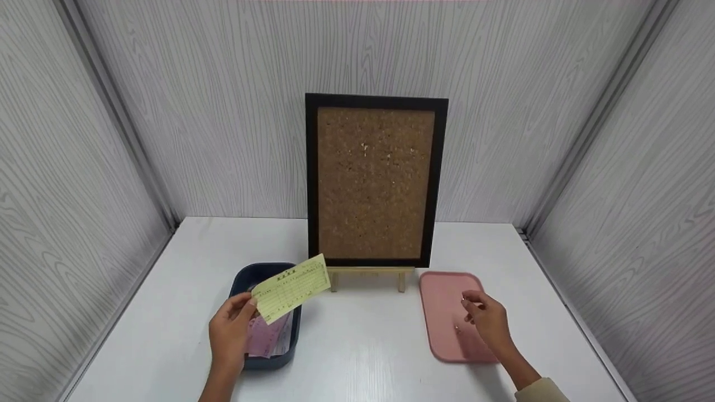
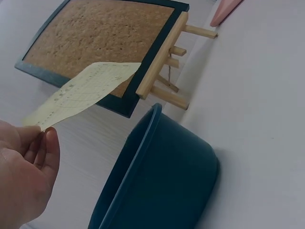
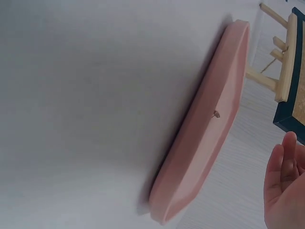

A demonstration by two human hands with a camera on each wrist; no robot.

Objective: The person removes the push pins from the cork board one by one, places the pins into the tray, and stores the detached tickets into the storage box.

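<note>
My left hand (image 1: 230, 326) pinches one end of a pale yellow printed paper slip (image 1: 293, 287) between thumb and fingers. The slip is held up over a dark blue bin (image 1: 296, 335), tilted upward to the right; the left wrist view shows the slip (image 2: 86, 90) bending slightly. My right hand (image 1: 487, 319) is above a pink tray (image 1: 441, 296), thumb and fingertips brought together on a tiny pale glint that looks like a push pin. In the right wrist view the fingers hide whatever is between them. Another small push pin (image 1: 457, 328) lies in the tray.
A black-framed cork board (image 1: 374, 184) stands on a small wooden easel (image 1: 368, 270) at the back middle. Pink paper slips (image 1: 262, 338) and a whitish one lie inside the bin. Grey wood-grain panels (image 1: 223, 111) enclose the white table (image 1: 363, 346) at the back and sides.
</note>
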